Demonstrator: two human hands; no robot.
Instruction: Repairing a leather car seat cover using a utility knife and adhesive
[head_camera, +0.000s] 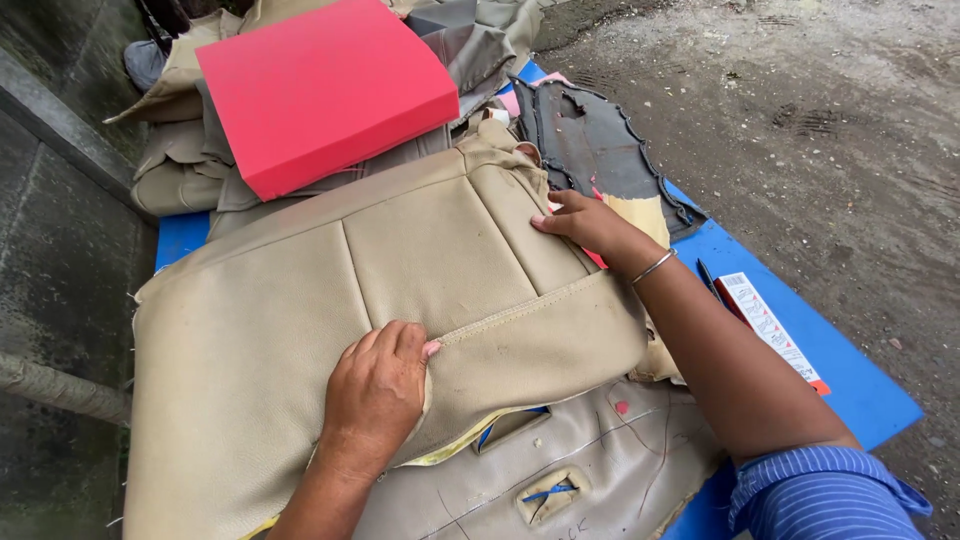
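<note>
Across the blue table (860, 385) in front of you lies a beige seat cover (300, 310), spread flat and filling most of the surface from the left edge to past the middle. Your left hand (375, 390) presses down on it near the lower middle, fingers curled onto the leather just beside a stitched seam, palm flat rather than gripping. Your right hand (585, 222) rests at the cover's upper right edge, fingers extended and laid on the material where it folds over; whether they pinch the edge you cannot tell. A metal bangle (652, 267) circles that wrist. Under the cover's near edge a second beige panel (590, 465) shows, marked with lines and cut with slots. Beyond the cover a red foam block (325, 90) sits on a heap of grey and tan covers (190, 160), close to the cover's far edge. A dark grey piece (590, 145) lies just past your right hand. On the right, a small red-and-white box (770, 330) and a pen (708, 280) lie on bare blue table, with open surface around them toward the right corner. Wet ground (820, 120) lies past that edge.
</note>
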